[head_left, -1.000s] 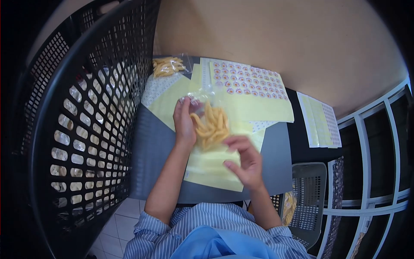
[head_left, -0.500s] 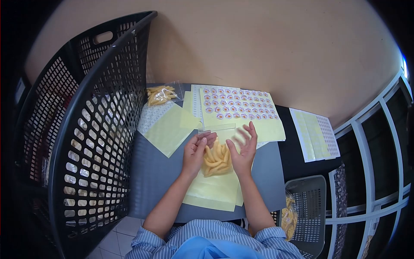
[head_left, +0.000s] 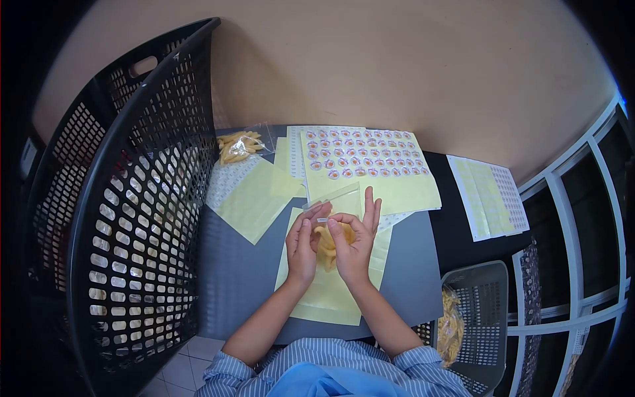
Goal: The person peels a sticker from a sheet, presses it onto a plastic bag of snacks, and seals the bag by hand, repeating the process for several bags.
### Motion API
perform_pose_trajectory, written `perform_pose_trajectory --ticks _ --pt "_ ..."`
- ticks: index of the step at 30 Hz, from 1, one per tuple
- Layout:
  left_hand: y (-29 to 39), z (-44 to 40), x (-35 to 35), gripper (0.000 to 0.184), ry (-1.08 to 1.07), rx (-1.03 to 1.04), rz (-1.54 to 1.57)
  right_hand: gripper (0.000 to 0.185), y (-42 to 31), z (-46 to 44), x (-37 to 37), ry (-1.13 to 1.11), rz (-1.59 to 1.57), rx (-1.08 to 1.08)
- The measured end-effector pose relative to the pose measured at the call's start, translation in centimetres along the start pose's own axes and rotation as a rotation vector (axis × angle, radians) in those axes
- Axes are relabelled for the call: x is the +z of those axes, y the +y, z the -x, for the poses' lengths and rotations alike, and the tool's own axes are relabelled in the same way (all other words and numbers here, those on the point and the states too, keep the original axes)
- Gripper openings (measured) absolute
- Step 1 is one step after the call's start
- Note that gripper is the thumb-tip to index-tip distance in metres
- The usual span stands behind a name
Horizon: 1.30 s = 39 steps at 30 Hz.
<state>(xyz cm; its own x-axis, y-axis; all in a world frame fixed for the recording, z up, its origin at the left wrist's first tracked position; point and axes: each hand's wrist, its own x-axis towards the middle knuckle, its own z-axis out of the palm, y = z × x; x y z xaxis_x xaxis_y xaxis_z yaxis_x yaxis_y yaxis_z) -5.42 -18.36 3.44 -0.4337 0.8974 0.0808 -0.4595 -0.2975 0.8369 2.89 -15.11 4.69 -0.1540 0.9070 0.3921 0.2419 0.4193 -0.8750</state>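
A clear plastic bag (head_left: 338, 196) with yellow finger-shaped snack pieces (head_left: 329, 248) sits between my hands, its top edge tilted. My left hand (head_left: 303, 248) is wrapped round the bag's left side. My right hand (head_left: 354, 248) pinches the front of the bag with thumb and forefinger, its other fingers stretched upward. A small whitish piece (head_left: 323, 220) shows between the fingertips; I cannot tell what it is. Under the hands lies a pale yellow sheet (head_left: 324, 301).
Behind the bag lies a sheet of round printed stickers (head_left: 360, 155). Another filled bag (head_left: 239, 147) rests at the back left, beside a tall black basket (head_left: 142, 218). A grey basket (head_left: 486, 317) with snacks stands at the right, below more sticker sheets (head_left: 489, 198).
My hands have come together on the bag; the right one went from spread fingers to a pinch. The bag's top has tilted, and the view has shifted slightly.
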Motion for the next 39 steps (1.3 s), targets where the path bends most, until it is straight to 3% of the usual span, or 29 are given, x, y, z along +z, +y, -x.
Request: perform_pose_trajectory --ticks 14,31,39 --pt "-0.6 0.1 0.6 0.037 -0.059 0.019 -0.037 0.012 0.3 -0.3 0.1 0.014 -0.055 0.074" --pt "-0.4 0.5 0.9 0.037 -0.095 0.043 -0.017 0.01 0.3 -0.3 0.5 0.105 0.014 0.018" --pt "-0.3 0.8 0.6 0.025 -0.075 0.123 -0.068 0.018 -0.5 -0.6 -0.9 0.152 -0.107 -0.08"
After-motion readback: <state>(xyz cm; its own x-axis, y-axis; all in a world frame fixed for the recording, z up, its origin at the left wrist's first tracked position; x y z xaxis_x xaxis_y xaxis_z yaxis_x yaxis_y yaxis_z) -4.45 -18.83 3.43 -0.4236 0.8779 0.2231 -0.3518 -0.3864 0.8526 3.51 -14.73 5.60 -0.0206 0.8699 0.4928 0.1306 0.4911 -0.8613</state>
